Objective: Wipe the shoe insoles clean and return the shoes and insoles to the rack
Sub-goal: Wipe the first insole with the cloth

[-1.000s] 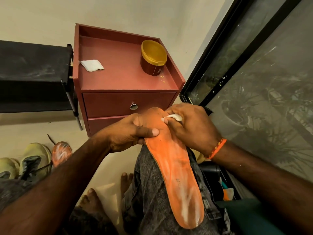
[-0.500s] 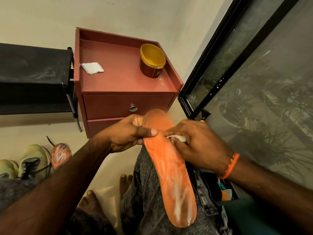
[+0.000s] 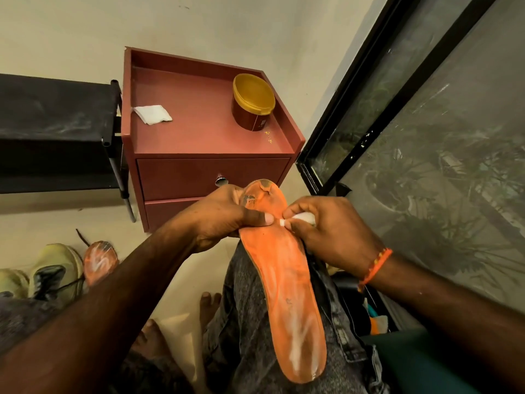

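An orange insole [image 3: 287, 282] lies lengthwise on my right thigh, with white smears near its close end and a dark worn patch at its far tip. My left hand [image 3: 224, 217] grips its far part, thumb across the top. My right hand [image 3: 326, 234] pinches a small white wipe [image 3: 301, 217] against the insole's right edge. A second orange insole [image 3: 100, 261] lies on the floor at the left beside a yellow-green shoe [image 3: 54, 268]. Another shoe [image 3: 11, 282] is cut off by the left frame edge. The black shoe rack [image 3: 54, 132] stands at the left.
A red bedside cabinet [image 3: 199, 172] stands ahead, carrying a folded white cloth [image 3: 152, 114] and a yellow-lidded jar [image 3: 252, 102]. A dark-framed window [image 3: 426, 137] runs along the right. My bare feet [image 3: 208, 305] rest on the floor below.
My right hand with the wipe has slid back up the insole's right edge toward the far end. The dark worn tip of the insole is now uncovered.
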